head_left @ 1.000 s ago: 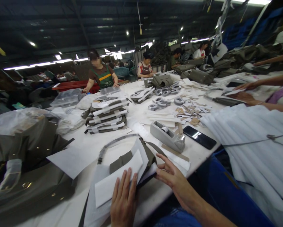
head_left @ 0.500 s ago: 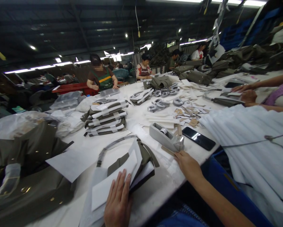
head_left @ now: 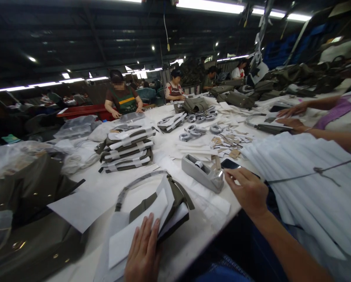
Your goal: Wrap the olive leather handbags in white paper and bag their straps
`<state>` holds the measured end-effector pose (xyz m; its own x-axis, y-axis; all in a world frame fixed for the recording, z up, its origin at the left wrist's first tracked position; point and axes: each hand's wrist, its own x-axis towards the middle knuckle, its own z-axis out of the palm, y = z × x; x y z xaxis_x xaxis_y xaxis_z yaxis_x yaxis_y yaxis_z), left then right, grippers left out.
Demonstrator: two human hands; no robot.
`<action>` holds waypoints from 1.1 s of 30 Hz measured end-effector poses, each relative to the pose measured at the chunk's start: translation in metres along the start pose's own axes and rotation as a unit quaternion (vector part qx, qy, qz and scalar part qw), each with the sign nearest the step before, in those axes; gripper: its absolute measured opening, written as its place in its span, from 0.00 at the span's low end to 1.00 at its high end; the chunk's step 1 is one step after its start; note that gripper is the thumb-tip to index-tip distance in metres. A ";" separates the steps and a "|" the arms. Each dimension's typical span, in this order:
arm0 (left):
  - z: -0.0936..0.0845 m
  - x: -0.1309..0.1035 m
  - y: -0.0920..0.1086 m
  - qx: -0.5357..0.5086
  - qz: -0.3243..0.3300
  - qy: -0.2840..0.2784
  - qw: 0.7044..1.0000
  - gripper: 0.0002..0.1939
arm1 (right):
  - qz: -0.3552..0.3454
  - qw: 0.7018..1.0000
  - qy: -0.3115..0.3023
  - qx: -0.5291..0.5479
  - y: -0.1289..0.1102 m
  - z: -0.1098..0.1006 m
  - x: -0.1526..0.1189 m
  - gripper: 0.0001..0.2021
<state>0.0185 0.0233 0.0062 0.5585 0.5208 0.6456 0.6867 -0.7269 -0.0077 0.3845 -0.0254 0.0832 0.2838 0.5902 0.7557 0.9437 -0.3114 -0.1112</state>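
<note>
- An olive-grey bag with pale sheets tucked about it lies on the near side of a white-topped worktable, its curved handle sheathed in a greyish wrap and arching away from the wearer.
- The left hand rests flat, fingers extended, on a folded white pad of soft-looking sheet laid over the bag.
- The right hand is raised at the cutting end of a grey plastic tape dispenser, fingers drawn narrow; whether they pinch a strip of tape, the view does not settle.
- Done, judging by the bag's look: the handle is covered, and white material lies both over the body and beneath the flap.
- Apparently left: no band can be made out across the pad, whose edges look loose under the left palm. The bag's underside is hidden.
- Beyond the bag, a stack of folded olive-grey bags shows pale bands across its layers, seemingly a more finished state than the one at hand.
- Around the work: a black phone just beyond the right hand, scattered brown and white card pieces, and a tied bundle of white foam-like sheets.
- At left, larger olive bags with metal studs sit beside a loose white sheet; across the table stands a co-worker in a green apron.
</note>
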 end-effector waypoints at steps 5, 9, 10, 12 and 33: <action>-0.002 0.002 -0.002 0.010 -0.006 0.001 1.000 0.34 | 0.009 0.998 -0.053 0.044 0.012 0.015 0.008 0.15; -0.004 0.004 -0.002 0.015 -0.005 0.013 1.000 0.34 | -0.073 0.969 -0.187 0.146 0.000 0.033 -0.039 0.11; -0.004 0.004 -0.002 0.015 -0.006 0.014 1.000 0.33 | -0.071 0.965 -0.212 0.139 -0.004 0.037 -0.052 0.11; -0.004 0.004 -0.002 0.014 -0.008 0.011 1.000 0.33 | -0.052 0.964 -0.236 0.109 -0.010 0.044 -0.072 0.11; -0.008 0.012 0.002 -0.004 -0.022 0.041 0.999 0.31 | -0.008 0.969 -0.218 0.113 -0.036 0.023 -0.041 0.11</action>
<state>0.0225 0.0249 0.0200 0.4876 0.5148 0.7051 0.7060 -0.7077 0.0285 0.3426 -0.0215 0.0416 0.2678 0.8672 0.4198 0.9477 -0.1585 -0.2770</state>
